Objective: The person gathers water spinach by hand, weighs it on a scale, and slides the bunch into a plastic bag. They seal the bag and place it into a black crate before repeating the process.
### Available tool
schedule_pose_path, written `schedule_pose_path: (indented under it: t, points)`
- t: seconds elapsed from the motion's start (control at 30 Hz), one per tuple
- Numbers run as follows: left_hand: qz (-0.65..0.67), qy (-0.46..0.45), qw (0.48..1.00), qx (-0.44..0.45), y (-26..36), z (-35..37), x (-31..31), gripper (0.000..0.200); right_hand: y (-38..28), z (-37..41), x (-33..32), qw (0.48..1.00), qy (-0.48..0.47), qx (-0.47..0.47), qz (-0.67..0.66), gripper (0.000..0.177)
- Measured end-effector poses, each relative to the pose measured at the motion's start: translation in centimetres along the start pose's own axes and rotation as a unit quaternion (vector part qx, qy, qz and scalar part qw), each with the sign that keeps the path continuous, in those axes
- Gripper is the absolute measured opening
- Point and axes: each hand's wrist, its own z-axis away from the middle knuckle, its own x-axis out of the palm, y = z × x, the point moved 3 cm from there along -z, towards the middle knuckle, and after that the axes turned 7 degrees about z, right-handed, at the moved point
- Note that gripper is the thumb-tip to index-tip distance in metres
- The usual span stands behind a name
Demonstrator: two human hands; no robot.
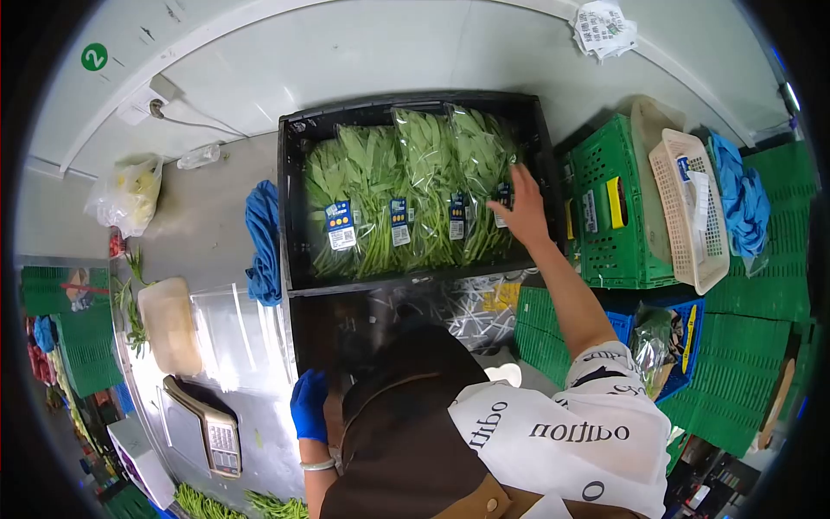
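Note:
My right hand (523, 208) is bare, its fingers spread, at the right side of the rightmost bag of leafy greens (480, 160). Nothing shows gripped in it. Several clear bags of greens, such as the leftmost bag (327, 186), lie side by side in a black crate (415, 281). Their leaves point to the far wall and their stems toward me; blue and white labels show on the bags. In a blue glove, my left hand (309, 405) is down by the metal table's edge, fingers curled, with no object showing in it.
Left of the crate, a blue cloth (263, 242) lies on the metal table (216, 186). A scale (207, 428), a plastic tub (169, 326) and loose greens (130, 316) are farther left. To the right stand a green crate (605, 233) and a white basket (713, 251).

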Motion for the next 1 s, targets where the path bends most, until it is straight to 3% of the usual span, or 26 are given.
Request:
schedule_pose_path:
  t: [0.03, 0.13, 0.27, 0.3, 0.4, 0.47, 0.63, 0.83, 0.87, 0.9, 0.93, 0.97, 1.0]
  points:
    - [0.008, 0.004, 1.0, -0.01, -0.7, -0.1, -0.7, 0.034, -1.7, -0.2, -0.2, 0.996, 0.004, -0.073, 0.05, 0.091]
    - [0.033, 0.008, 0.999, -0.029, -1.4, 0.4, -0.7, 0.033, -3.6, -0.6, 3.0, 0.962, -0.113, -0.14, 0.204, 0.094]
    - [0.012, 0.016, 0.999, -0.031, -0.1, 2.1, 1.6, 0.032, -4.8, -2.8, 5.6, 0.931, -0.23, -0.113, 0.262, 0.099]
    - [0.007, 0.028, 0.999, -0.026, -0.1, 2.4, 1.5, 0.032, -5.7, -3.1, 5.1, 0.936, -0.227, -0.098, 0.252, 0.089]
    - [-0.033, 0.055, 0.998, -0.008, -1.0, 3.4, -0.1, 0.033, -10.5, -2.6, 3.0, 0.971, -0.016, -0.168, 0.167, 0.074]
    - [0.0, 0.063, 0.998, -0.023, -3.2, 3.7, -2.4, 0.033, -16.3, -1.6, 2.3, 0.96, 0.063, -0.266, 0.06, 0.062]
    - [-0.018, 0.099, 0.995, -0.02, -4.3, 6.1, -4.8, 0.031, -25.3, -2.3, 10.3, 0.948, -0.071, -0.302, 0.074, 0.066]
    - [0.058, 0.181, 0.982, -0.007, -6.8, 10.1, -8.1, 0.031, -27.1, -3.3, 16.3, 0.943, -0.087, -0.291, 0.137, 0.072]
    - [0.063, 0.178, 0.982, -0.001, -7.6, 10.8, -8.6, 0.03, -25.9, -3.6, 17.3, 0.949, -0.093, -0.296, 0.046, 0.072]
    - [0.075, 0.186, 0.98, 0.012, -8.7, 11.4, -9.6, 0.03, -26.6, -3.4, 15.0, 0.954, -0.123, -0.267, 0.064, 0.073]
    - [0.091, 0.21, 0.973, 0.029, -9.7, 12.9, -10.3, 0.03, -25.7, -4.3, 16.7, 0.942, -0.103, -0.316, 0.044, 0.067]
    - [0.094, 0.217, 0.971, 0.036, -9.8, 14.4, -10.4, 0.029, -24.8, -5.0, 17.0, 0.943, -0.086, -0.318, 0.04, 0.059]
    - [0.098, 0.228, 0.968, 0.04, -9.7, 15.9, -10.9, 0.028, -24.7, -5.3, 16.4, 0.95, -0.086, -0.295, -0.047, 0.055]
